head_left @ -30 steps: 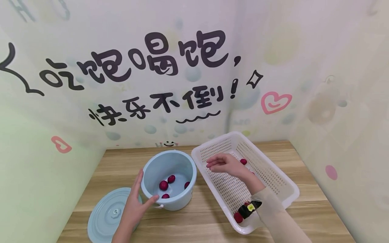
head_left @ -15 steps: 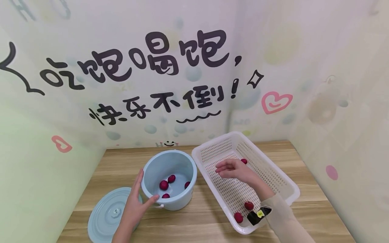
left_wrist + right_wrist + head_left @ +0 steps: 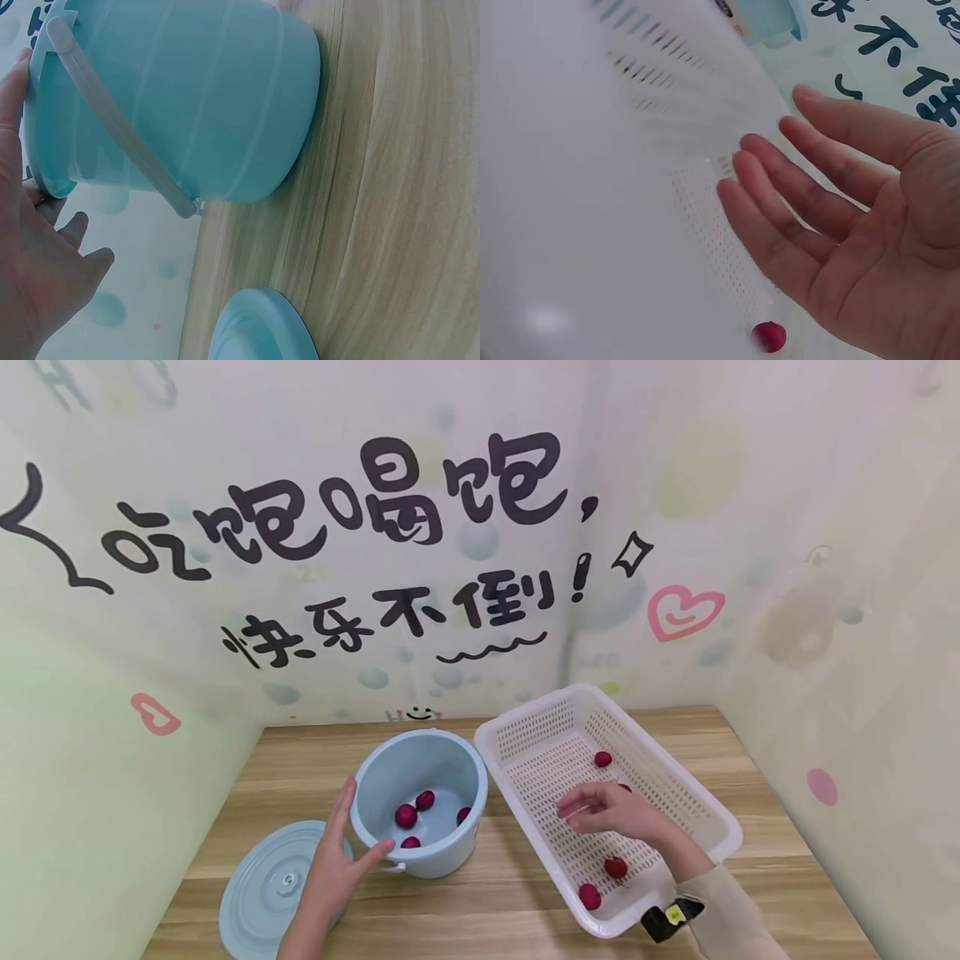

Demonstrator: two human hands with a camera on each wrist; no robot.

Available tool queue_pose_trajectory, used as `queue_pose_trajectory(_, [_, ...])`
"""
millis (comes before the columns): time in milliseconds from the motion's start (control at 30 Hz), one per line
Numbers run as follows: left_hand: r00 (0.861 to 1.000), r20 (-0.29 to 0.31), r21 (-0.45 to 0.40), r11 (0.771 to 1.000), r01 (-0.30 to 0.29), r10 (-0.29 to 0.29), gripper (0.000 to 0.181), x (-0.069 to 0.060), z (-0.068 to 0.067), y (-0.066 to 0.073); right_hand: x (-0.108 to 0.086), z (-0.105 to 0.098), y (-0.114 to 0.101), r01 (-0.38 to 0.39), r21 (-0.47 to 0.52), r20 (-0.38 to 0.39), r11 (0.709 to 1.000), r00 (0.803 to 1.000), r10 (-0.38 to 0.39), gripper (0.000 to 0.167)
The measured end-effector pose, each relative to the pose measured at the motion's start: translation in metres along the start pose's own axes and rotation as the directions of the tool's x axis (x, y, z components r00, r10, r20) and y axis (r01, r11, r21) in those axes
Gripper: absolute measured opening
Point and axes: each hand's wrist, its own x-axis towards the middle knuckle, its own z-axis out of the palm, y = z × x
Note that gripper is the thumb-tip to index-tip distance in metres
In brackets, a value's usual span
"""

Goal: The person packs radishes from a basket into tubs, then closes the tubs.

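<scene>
- Right hand [image 3: 611, 810]: shifted away from the bucket since the earlier frames, now over the white basket [image 3: 731, 832]; fingers loosely bent, slightly apart, pinching nothing.
- Lid [image 3: 251, 897]: on the table [image 3: 420, 931], partly behind the left forearm [image 3: 309, 922]; contact unclear. A careless sweep of that arm might push it.
- Near red fruits [image 3: 590, 896], two: at the basket's near end. Round, so a hasty grasp could send one rolling.
- Left hand [image 3: 337, 872]: thumb and fingers spread, touching the bucket's rim. Uneven pressure could tilt the bucket.
- Bucket [image 3: 442, 862]: upright beside the basket, handle [image 3: 124, 131] hanging; four fruits [image 3: 406, 816] visible inside, liable to spill if tipped.
- Far fruits [image 3: 603, 759], two: farther up the basket, one partly behind the right hand, easily overlooked.
</scene>
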Motion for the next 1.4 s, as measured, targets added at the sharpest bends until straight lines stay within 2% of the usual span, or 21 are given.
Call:
queue_pose_trajectory(100, [1.0, 0.005, 0.006, 1.0, 0.006, -0.006, 0.104, 0.0, 0.0, 0.002, -0.007, -0.001, 0.007, -0.017, 0.014, 0.08, 1.0, 0.997, 0.016, 0.036])
queue_pose_trajectory(233, [1.0, 0.01, 0.009, 1.0, 0.015, -0.015, 0.104, 0.001, -0.001, 0.003, -0.015, 0.001, 0.015, -0.061, 0.015, 0.185, 0.998, 0.981, 0.057, 0.035])
queue_pose_trajectory(467, [1.0, 0.012, 0.012, 1.0, 0.013, -0.013, 0.105, 0.0, -0.001, 0.002, -0.021, 0.006, 0.032, -0.167, 0.077, 0.362, 0.983, 0.923, 0.129, 0.041])
queue_pose_trajectory(600, [1.0, 0.013, 0.015, 1.0, 0.018, -0.018, 0.105, 0.0, 0.0, 0.001, -0.019, 0.008, 0.037, -0.186, 0.062, 0.387, 0.981, 0.91, 0.148, 0.042])
queue_pose_trajectory(867, [1.0, 0.008, 0.022, 1.0, 0.015, -0.015, 0.103, 0.0, -0.001, 0.003, -0.017, 0.014, 0.038, -0.287, 0.088, 0.429, 0.954, 0.875, 0.224, 0.04])
queue_pose_trajectory(1100, [1.0, 0.004, 0.018, 1.0, 0.011, -0.011, 0.103, 0.0, -0.001, 0.002, -0.015, 0.011, 0.038, -0.209, 0.044, 0.496, 0.977, 0.854, 0.16, 0.035])
queue_pose_trajectory(1400, [1.0, 0.004, 0.018, 1.0, 0.012, -0.012, 0.104, 0.001, -0.001, 0.001, -0.015, 0.011, 0.04, -0.175, 0.075, 0.497, 0.982, 0.86, 0.116, 0.034])
